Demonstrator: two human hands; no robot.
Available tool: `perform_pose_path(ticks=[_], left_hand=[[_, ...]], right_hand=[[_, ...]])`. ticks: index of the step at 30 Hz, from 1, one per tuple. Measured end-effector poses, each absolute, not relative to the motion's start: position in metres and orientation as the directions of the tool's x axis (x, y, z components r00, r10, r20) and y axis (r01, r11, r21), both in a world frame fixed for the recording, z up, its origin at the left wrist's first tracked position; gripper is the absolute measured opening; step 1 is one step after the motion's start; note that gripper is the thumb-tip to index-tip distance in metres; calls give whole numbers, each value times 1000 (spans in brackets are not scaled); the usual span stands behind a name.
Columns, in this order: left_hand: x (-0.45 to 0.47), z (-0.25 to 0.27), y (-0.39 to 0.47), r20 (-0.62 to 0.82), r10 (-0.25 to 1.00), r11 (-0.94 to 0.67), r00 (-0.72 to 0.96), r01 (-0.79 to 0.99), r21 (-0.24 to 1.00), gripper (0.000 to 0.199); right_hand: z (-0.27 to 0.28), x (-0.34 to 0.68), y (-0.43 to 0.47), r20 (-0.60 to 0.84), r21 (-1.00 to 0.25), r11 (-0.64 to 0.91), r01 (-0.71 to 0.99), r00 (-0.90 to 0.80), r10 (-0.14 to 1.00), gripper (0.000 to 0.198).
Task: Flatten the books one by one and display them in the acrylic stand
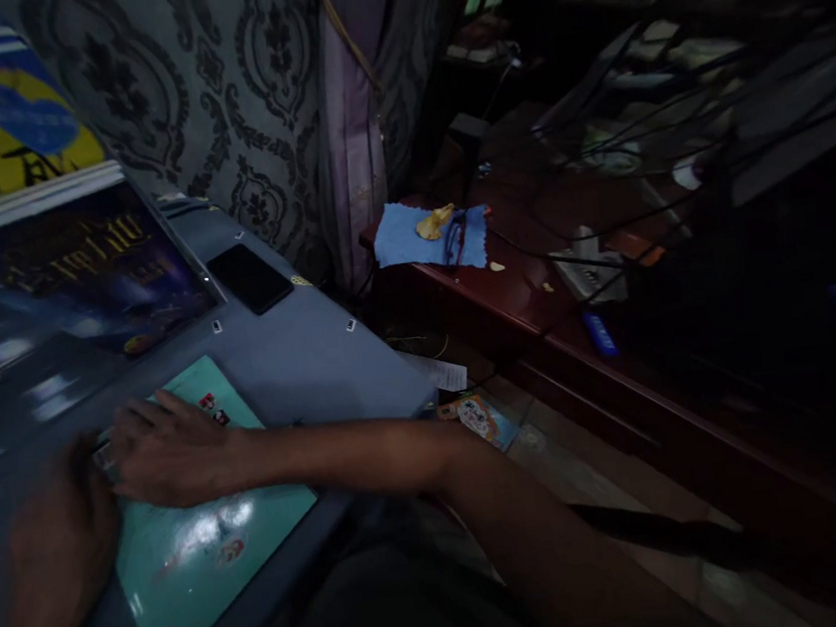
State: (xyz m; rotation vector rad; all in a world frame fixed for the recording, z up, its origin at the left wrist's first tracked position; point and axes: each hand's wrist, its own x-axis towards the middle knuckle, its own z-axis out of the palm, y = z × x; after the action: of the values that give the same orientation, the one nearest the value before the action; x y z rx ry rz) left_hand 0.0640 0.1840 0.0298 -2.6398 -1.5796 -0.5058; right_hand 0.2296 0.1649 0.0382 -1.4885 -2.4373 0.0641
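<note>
A glossy green book or folder (203, 549) with small cartoon figures lies on the grey table. Across its upper left part rests my right hand (166, 448), its fingers bent and closed together. Close beside it is my left hand (66, 540), smeared by motion, so its fingers do not show clearly. Between the two hands a small, dark-and-pale thing (104, 455) shows at the book's left edge. It is mostly covered by the fingers, and its kind cannot be made out.
Picture books (82, 276) stand at the table's back left, with a black phone (249, 276) beside them. A patterned curtain (212, 95) hangs behind. On the right, a dark red cabinet (477, 297) carries a blue cloth (406, 239), cables and clutter. Papers lie on the floor.
</note>
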Motion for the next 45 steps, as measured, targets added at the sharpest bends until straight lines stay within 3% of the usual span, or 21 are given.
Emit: perform_pose_path(ticks=[6,8,16,24,30,37,45], left_hand=[[71,33,180,230,899,-409,373,903,133,48],[73,32,179,258,888,-424,381,895,137,50],[66,18,181,404,800,-557,444,799,225,42],[73,39,172,262,827,-520,496,854,24,44],[95,43,179,215,773,-612,597,791,5,48],[130,32,190,195,733,-677,652,729,107,55],[142,26,190,188,744,-666,642,736,122,58]], right_hand=[[31,257,165,166,-300,406,863,-372,913,54],[29,274,163,141,-354,373,858,-346,928,62],[22,307,160,114,-490,328,807,-314,943,62],[6,332,182,262,-581,474,662,-399,879,45],[2,338,186,341,-590,474,654,-330,880,40],[2,349,191,369,-626,421,656,-226,901,33],[0,348,191,378,-618,431,657,-233,896,42]])
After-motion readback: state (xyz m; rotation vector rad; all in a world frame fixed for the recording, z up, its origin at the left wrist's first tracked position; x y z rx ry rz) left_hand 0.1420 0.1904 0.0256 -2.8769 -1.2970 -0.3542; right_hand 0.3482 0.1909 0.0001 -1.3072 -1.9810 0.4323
